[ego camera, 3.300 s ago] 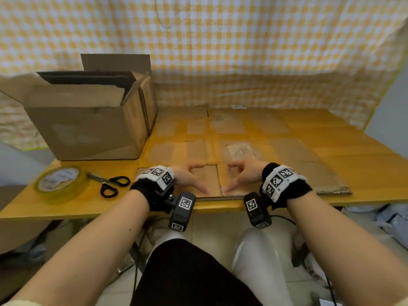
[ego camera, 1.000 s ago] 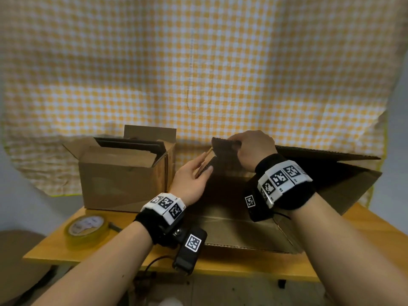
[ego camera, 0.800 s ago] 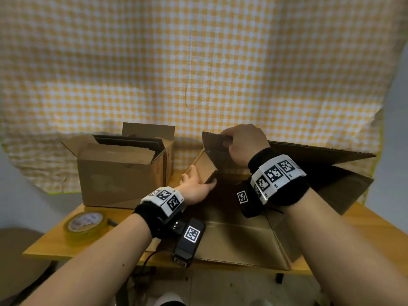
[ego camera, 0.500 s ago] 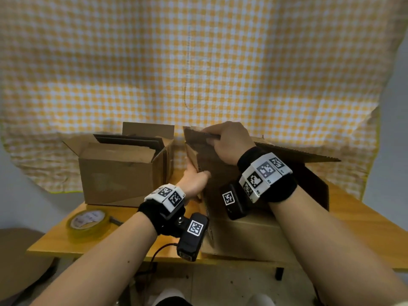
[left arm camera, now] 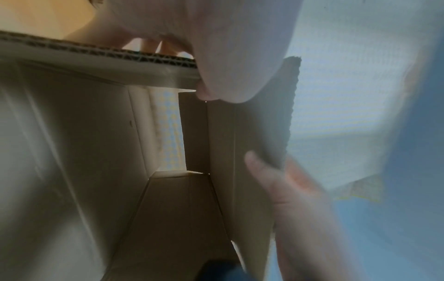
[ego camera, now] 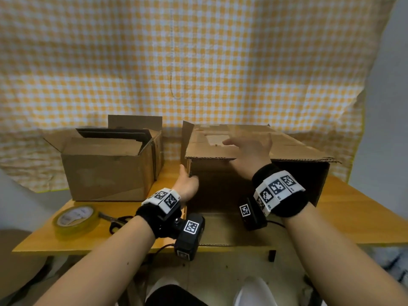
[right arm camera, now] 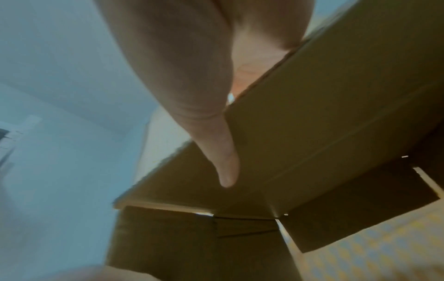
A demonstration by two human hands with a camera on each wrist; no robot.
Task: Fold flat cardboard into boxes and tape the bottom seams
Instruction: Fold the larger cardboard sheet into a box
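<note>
A brown cardboard box (ego camera: pixel 298 151) lies on its side on the wooden table (ego camera: pixel 344 217), with its dark opening facing me and a side flap (ego camera: pixel 186 138) standing up at its left. My left hand (ego camera: pixel 187 184) grips the box's left front edge. In the left wrist view its thumb (left arm camera: pixel 228 76) and fingers (left arm camera: pixel 288 190) pinch that cardboard wall (left arm camera: pixel 252 133). My right hand (ego camera: pixel 249 151), blurred, has its fingers spread over the top panel's front edge. In the right wrist view its straight thumb (right arm camera: pixel 223 161) lies under the panel (right arm camera: pixel 336 114).
A second open cardboard box (ego camera: pixel 106 173) holding flat sheets stands at the back left. A yellow tape roll (ego camera: pixel 75 219) and black-handled scissors (ego camera: pixel 119 221) lie at the front left. A yellow checked cloth (ego camera: pixel 198 62) hangs behind the table.
The flat cardboard was lifted off the table and squared into a box. My right hand released the flap corner and spread over the top panel. My left hand dropped to the left front edge.
</note>
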